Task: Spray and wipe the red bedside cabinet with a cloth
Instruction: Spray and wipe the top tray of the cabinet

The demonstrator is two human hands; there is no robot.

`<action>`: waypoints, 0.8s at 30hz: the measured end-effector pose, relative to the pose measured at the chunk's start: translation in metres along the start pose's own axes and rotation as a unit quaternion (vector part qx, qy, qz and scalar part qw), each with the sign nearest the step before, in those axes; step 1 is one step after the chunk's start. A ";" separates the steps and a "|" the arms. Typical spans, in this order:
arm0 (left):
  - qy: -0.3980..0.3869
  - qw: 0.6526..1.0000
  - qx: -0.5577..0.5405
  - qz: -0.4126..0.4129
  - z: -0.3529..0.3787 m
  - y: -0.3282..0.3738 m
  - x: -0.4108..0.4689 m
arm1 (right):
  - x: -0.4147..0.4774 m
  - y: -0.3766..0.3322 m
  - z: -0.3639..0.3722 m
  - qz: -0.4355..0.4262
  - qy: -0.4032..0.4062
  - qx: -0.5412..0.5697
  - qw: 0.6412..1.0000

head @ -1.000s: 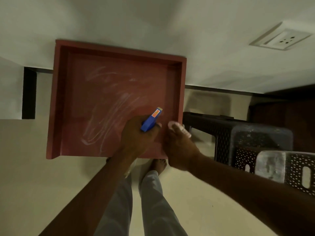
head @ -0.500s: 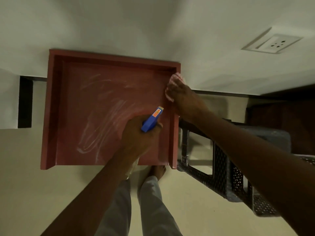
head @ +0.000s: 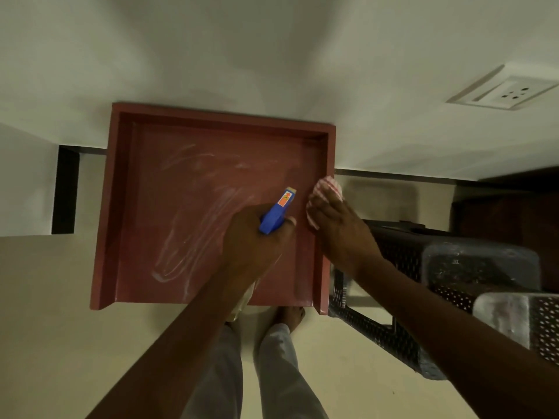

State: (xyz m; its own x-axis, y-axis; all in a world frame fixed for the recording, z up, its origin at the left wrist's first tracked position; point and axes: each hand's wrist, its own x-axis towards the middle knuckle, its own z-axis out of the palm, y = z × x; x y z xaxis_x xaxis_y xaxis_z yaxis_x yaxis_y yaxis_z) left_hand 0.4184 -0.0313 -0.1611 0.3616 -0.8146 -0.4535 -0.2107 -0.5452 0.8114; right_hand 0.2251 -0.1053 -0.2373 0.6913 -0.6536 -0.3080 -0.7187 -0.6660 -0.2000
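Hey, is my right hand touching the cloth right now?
Touching. The head view shows the right hand lying over the striped cloth, which pokes out past its fingertips.

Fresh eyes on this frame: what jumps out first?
The red cabinet top fills the middle of the view, streaked with white smears. Over its near right part the left hand grips a blue spray bottle, and the right hand holds a red-and-white cloth against the right rim. A black perforated plastic stool stands just to the cabinet's right.
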 end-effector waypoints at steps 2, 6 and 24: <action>-0.010 1.000 -0.004 0.007 -0.003 0.008 0.004 | -0.009 0.004 0.003 -0.011 -0.018 0.006 1.000; -0.008 1.000 -0.010 0.006 -0.006 0.014 0.012 | 0.027 0.007 -0.006 0.031 0.027 0.012 0.999; 0.024 0.999 -0.020 0.010 -0.046 0.018 0.015 | 0.134 -0.018 -0.040 0.113 0.158 0.137 0.971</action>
State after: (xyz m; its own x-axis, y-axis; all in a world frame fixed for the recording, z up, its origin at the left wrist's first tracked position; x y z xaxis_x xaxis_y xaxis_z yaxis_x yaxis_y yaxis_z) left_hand 0.4621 -0.0448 -0.1362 0.4007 -0.8145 -0.4196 -0.1818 -0.5195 0.8349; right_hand 0.3342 -0.1953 -0.2376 0.4712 -0.8784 -0.0800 -0.8172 -0.4007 -0.4144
